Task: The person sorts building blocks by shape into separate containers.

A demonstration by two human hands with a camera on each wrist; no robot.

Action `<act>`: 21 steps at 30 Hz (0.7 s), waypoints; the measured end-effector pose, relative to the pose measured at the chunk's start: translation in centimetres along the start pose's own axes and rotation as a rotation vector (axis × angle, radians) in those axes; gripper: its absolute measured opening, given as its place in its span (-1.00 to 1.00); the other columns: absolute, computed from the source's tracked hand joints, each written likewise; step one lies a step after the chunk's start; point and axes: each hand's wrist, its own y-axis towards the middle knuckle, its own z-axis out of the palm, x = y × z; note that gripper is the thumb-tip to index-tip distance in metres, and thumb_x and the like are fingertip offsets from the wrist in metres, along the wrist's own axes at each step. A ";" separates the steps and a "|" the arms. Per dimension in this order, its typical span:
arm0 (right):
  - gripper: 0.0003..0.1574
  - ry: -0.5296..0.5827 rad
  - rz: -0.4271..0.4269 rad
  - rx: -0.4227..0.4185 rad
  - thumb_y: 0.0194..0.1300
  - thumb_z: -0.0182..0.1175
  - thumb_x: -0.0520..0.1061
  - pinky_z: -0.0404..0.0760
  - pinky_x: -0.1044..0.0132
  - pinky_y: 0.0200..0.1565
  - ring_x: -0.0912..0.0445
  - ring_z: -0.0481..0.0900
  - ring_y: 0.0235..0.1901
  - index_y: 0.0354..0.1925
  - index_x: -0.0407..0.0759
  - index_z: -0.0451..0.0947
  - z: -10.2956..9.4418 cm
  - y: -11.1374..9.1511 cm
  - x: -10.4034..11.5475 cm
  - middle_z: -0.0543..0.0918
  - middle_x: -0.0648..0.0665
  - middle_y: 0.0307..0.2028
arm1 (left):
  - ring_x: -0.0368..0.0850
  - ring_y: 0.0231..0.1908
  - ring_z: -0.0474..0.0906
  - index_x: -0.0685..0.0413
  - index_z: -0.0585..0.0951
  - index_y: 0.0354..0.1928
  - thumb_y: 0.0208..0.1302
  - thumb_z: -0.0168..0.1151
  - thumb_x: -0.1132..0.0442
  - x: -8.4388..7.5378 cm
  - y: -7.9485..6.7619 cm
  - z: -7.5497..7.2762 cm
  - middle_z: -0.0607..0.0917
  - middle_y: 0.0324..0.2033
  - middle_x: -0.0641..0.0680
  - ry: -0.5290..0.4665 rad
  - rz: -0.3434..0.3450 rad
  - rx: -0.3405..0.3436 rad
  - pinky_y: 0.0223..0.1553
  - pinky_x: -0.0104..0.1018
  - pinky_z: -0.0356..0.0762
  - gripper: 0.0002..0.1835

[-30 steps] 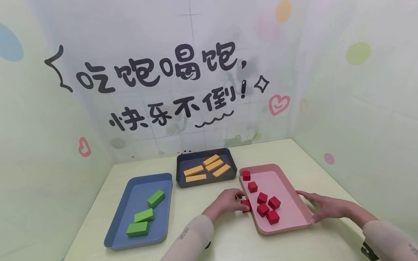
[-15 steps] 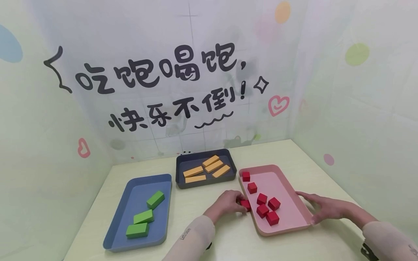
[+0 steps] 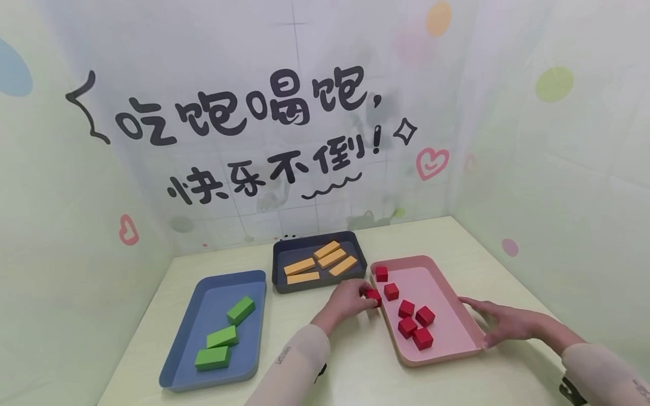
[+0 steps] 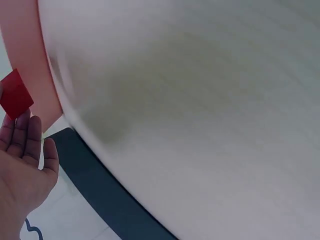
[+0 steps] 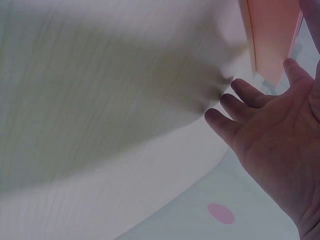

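Observation:
My left hand (image 3: pixel 349 300) pinches a red cube (image 3: pixel 373 298) just outside the left wall of the pink tray (image 3: pixel 457 334). In the left wrist view the same red block (image 4: pixel 17 95) sits at the fingertips, with the tray's pink side behind it. Several other red cubes (image 3: pixel 406 308) lie inside the pink tray, mostly along its left side. My right hand (image 3: pixel 508 324) is at the tray's right side, thumb and a finger spread along the outer wall. The right wrist view has that hand's fingers (image 5: pixel 222 122) straight and apart, the palm holding nothing.
To the left stands a blue tray (image 3: pixel 172 355) with green blocks (image 3: pixel 213 358). A dark tray (image 3: pixel 320 285) with several yellow-orange blocks (image 3: pixel 332 257) is at the back, close to the left hand. Printed sheets (image 3: pixel 228 56) rise around the table's back and sides.
My left hand, with the red cube, has moved away from me along the pink tray's left wall, towards the dark tray. My right hand stays where it was.

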 end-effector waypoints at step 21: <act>0.19 -0.038 0.026 -0.018 -0.10 0.38 0.11 0.10 -0.39 -0.01 -0.36 0.02 0.20 0.39 0.00 -0.03 0.2 0.1 -0.2 0.11 -0.39 0.27 | -0.24 -0.48 0.42 -0.16 0.58 -0.32 0.02 0.35 0.06 -5.5 4.1 4.4 0.53 -0.53 -0.18 -0.028 0.017 -0.058 -0.49 -0.41 0.44 -0.82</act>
